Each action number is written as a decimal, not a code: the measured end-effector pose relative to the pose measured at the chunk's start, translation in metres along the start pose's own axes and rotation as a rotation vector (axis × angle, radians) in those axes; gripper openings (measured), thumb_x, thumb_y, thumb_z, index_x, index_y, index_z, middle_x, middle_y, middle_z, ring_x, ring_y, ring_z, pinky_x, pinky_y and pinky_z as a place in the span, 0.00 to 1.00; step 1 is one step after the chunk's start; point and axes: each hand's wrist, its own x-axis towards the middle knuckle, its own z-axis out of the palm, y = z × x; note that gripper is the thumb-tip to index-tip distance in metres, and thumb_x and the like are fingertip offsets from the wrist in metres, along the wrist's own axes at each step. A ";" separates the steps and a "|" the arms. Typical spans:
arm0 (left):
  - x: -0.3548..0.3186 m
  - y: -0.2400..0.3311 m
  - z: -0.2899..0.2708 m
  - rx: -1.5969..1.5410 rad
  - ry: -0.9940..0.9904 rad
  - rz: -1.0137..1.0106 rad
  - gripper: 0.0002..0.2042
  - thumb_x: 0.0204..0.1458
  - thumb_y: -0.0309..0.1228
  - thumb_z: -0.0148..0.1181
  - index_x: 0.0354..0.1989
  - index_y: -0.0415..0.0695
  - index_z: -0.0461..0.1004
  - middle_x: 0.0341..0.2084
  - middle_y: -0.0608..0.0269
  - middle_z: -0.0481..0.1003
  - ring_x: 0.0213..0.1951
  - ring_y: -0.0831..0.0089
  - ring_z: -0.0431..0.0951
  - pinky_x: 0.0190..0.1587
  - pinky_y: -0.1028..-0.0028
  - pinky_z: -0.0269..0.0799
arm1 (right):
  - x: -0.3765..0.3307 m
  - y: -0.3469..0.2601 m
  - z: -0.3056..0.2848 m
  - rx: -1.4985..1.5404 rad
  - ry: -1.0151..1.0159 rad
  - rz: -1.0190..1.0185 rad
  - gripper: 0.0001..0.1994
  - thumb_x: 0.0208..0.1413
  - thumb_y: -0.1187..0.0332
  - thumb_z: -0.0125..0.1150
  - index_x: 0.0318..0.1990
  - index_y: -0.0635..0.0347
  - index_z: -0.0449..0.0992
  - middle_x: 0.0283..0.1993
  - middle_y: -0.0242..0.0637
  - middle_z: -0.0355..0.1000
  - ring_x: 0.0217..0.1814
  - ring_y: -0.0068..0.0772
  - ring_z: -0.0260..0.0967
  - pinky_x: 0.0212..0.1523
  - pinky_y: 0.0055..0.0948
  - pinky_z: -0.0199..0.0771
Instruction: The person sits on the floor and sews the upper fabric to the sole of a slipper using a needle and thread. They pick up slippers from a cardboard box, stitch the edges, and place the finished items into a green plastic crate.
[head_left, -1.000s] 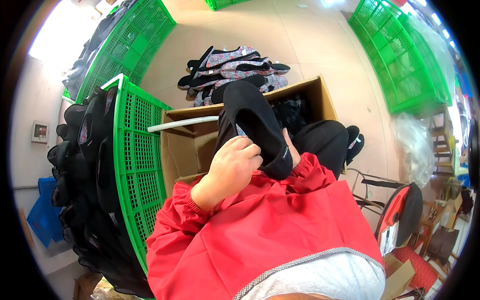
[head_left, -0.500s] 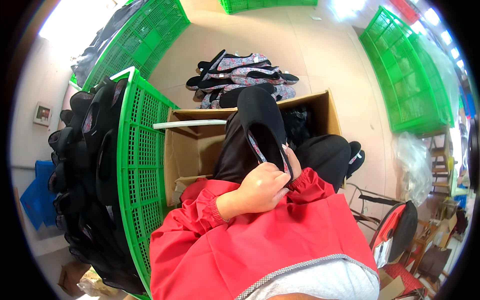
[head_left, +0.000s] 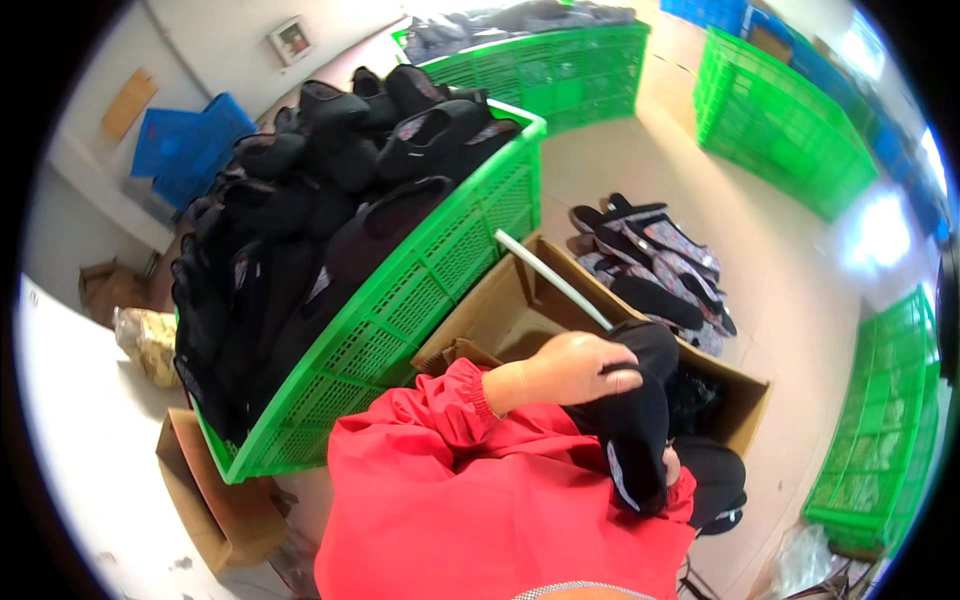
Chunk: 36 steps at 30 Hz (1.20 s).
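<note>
Pale concrete floor (head_left: pixel 790 300) runs across the far side of what I'm watching, ringed by green slatted crates. At far left I see blue bins (head_left: pixel 190 140) against the wall, and near them an open brown carton (head_left: pixel 215 500) on the floor. Next to the right stands a big green crate (head_left: pixel 400 320), heaped above its rim with black slippers (head_left: pixel 330 200); its slatted wall lies just beside the cardboard box (head_left: pixel 500 310) in the middle.

Over that box my left hand (head_left: pixel 570 370) comes in on a red sleeve (head_left: pixel 450 400), fingers curled down over the top of a black slipper (head_left: pixel 635 430) and clamped on it. The slipper hangs upright in front of me, its far end under the left palm, its near end reaching down to the red jacket. My right hand (head_left: pixel 668 466) is almost wholly hidden behind the slipper's near end; I see only a sliver of it touching there, and I cannot tell how it grips.

Further right, beyond the box, a pile of patterned slippers (head_left: pixel 650 260) lies on the floor. At far right another green crate (head_left: pixel 880 420) stands.
</note>
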 end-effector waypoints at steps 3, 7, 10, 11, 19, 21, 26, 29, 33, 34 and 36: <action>-0.023 -0.005 -0.003 -0.016 -0.103 -0.034 0.20 0.58 0.48 0.55 0.45 0.42 0.75 0.35 0.48 0.78 0.41 0.49 0.77 0.44 0.58 0.72 | 0.028 0.002 0.065 0.071 0.046 0.002 0.28 0.52 0.51 0.56 0.54 0.63 0.72 0.53 0.48 0.73 0.55 0.43 0.72 0.56 0.40 0.71; -0.028 -0.016 -0.006 -0.098 -0.069 -0.048 0.19 0.59 0.45 0.56 0.43 0.39 0.76 0.34 0.46 0.78 0.39 0.49 0.77 0.43 0.60 0.72 | 0.044 -0.015 0.112 -0.026 0.371 0.078 0.30 0.58 0.47 0.51 0.58 0.65 0.69 0.51 0.48 0.75 0.48 0.45 0.75 0.53 0.39 0.73; -0.030 -0.021 -0.027 -0.178 0.119 -0.029 0.15 0.57 0.38 0.59 0.38 0.35 0.77 0.31 0.48 0.78 0.34 0.55 0.79 0.39 0.64 0.74 | 0.045 -0.007 0.078 -0.050 0.641 0.121 0.30 0.65 0.45 0.39 0.63 0.58 0.64 0.54 0.52 0.72 0.39 0.39 0.76 0.42 0.30 0.72; -0.030 -0.019 -0.039 -0.237 0.238 -0.084 0.15 0.57 0.38 0.59 0.38 0.35 0.76 0.30 0.50 0.78 0.33 0.59 0.79 0.38 0.64 0.73 | 0.038 -0.019 0.061 -0.044 0.268 0.156 0.29 0.66 0.43 0.36 0.63 0.54 0.65 0.55 0.52 0.71 0.35 0.37 0.76 0.35 0.26 0.71; -0.068 -0.045 -0.160 -0.791 1.296 0.009 0.14 0.59 0.30 0.57 0.50 0.38 0.67 0.35 0.64 0.74 0.25 0.76 0.76 0.25 0.78 0.73 | 0.044 -0.019 0.076 -0.074 0.145 0.024 0.24 0.69 0.52 0.37 0.68 0.49 0.60 0.56 0.57 0.67 0.34 0.38 0.78 0.18 0.16 0.57; -0.087 -0.080 -0.195 -0.708 1.474 -0.033 0.13 0.59 0.29 0.57 0.48 0.37 0.66 0.37 0.61 0.76 0.24 0.73 0.78 0.24 0.77 0.72 | 0.047 -0.019 0.080 -0.086 0.152 0.024 0.24 0.69 0.53 0.38 0.68 0.49 0.60 0.56 0.57 0.67 0.34 0.37 0.78 0.17 0.16 0.56; -0.175 -0.202 -0.254 -0.058 1.522 -0.832 0.15 0.50 0.32 0.63 0.38 0.33 0.69 0.26 0.53 0.77 0.25 0.65 0.80 0.24 0.72 0.72 | 0.049 -0.018 0.080 -0.083 0.209 0.060 0.23 0.68 0.54 0.41 0.67 0.50 0.61 0.56 0.57 0.68 0.35 0.38 0.78 0.16 0.15 0.56; -0.164 -0.198 -0.251 0.065 1.426 -0.984 0.17 0.50 0.34 0.63 0.40 0.32 0.70 0.26 0.52 0.77 0.24 0.64 0.80 0.25 0.68 0.73 | 0.050 -0.019 0.079 -0.066 0.195 0.038 0.23 0.68 0.55 0.44 0.66 0.51 0.62 0.55 0.57 0.68 0.36 0.40 0.79 0.16 0.15 0.55; -0.163 -0.194 -0.242 0.196 1.490 -0.944 0.19 0.50 0.34 0.63 0.45 0.33 0.69 0.35 0.50 0.75 0.31 0.62 0.75 0.33 0.67 0.70 | 0.051 -0.022 0.079 -0.079 0.196 0.047 0.22 0.67 0.56 0.47 0.65 0.52 0.63 0.55 0.56 0.69 0.38 0.42 0.79 0.15 0.15 0.55; -0.164 -0.192 -0.239 0.341 1.503 -0.953 0.22 0.50 0.34 0.63 0.49 0.34 0.67 0.40 0.47 0.74 0.38 0.57 0.74 0.40 0.64 0.69 | 0.051 -0.021 0.080 -0.067 0.187 0.054 0.22 0.67 0.57 0.47 0.65 0.52 0.64 0.54 0.56 0.69 0.38 0.42 0.79 0.15 0.15 0.55; -0.165 -0.188 -0.229 0.634 1.511 -0.962 0.27 0.51 0.35 0.63 0.58 0.35 0.64 0.49 0.41 0.71 0.52 0.46 0.72 0.55 0.58 0.66 | 0.052 -0.020 0.082 -0.146 0.229 0.060 0.21 0.67 0.55 0.44 0.65 0.49 0.65 0.54 0.55 0.69 0.31 0.36 0.76 0.14 0.15 0.54</action>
